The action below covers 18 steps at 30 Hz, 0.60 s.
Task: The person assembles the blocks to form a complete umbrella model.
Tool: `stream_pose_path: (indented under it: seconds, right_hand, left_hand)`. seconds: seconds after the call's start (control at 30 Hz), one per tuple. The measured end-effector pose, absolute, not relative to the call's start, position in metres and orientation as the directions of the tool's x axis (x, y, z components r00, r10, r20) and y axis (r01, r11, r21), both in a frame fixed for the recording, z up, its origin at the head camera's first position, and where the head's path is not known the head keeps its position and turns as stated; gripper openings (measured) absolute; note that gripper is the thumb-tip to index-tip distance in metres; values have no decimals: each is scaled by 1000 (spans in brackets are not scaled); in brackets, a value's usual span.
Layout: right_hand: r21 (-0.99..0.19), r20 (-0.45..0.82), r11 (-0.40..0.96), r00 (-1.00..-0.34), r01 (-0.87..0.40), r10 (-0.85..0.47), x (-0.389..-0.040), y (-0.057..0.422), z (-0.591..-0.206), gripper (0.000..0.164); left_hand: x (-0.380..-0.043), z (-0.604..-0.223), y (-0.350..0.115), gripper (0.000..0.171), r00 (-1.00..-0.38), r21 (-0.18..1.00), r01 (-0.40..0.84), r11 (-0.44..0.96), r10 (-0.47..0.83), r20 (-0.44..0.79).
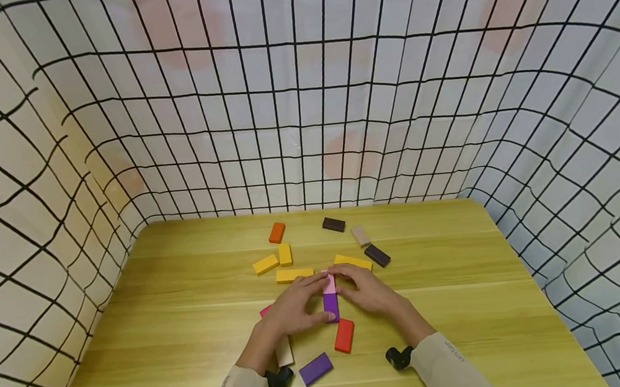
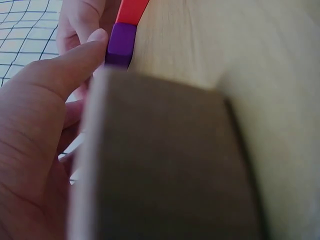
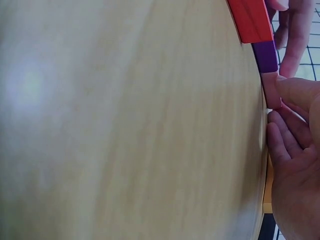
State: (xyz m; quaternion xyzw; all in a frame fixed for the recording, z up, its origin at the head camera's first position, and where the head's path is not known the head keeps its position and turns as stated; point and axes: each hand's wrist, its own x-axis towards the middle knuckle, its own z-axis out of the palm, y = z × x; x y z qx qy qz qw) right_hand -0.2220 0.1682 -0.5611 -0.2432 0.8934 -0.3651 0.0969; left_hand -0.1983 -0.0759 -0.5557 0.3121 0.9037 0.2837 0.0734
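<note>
A pink block [image 1: 328, 285] and a purple block [image 1: 330, 307] lie end to end in a line on the wooden table. My left hand [image 1: 293, 307] has its thumb at the purple block's near end, with its fingers stretched to the pink block's far end. On the other side, my right hand [image 1: 372, 290] pinches the pink block, its thumb on the right side and its fingers at the far end. The right wrist view shows that thumb against the pink block [image 3: 271, 90]. Close to the purple block's near end lies a red block [image 1: 344, 335].
Another purple block [image 1: 316, 369] lies nearer me. A beige block [image 1: 283, 352] and a magenta block [image 1: 266, 310] are partly hidden by my left arm. Beyond my hands lie several yellow blocks [image 1: 294, 275], dark blocks [image 1: 377, 255] and an orange block [image 1: 277, 233]. Grid-patterned curtains [image 1: 300, 95] surround the table.
</note>
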Motion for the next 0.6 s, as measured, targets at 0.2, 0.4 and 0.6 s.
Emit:
stream_pose_path:
  seconds: [0.2, 0.4, 0.6]
  right_hand:
    - [-707, 2, 614, -868, -352, -496, -221, 167, -559, 48]
    - [-718, 29, 594, -868, -363, -496, -218, 168, -556, 51]
    - [-699, 8, 626, -879, -346, -477, -211, 170, -556, 54]
  left_hand:
    - [-198, -556, -76, 85, -801, 547, 515, 660, 597, 34]
    - [-200, -559, -77, 85, -812, 561, 501, 659, 583, 40]
    - [-201, -562, -78, 85, -820, 566, 492, 661, 571, 45]
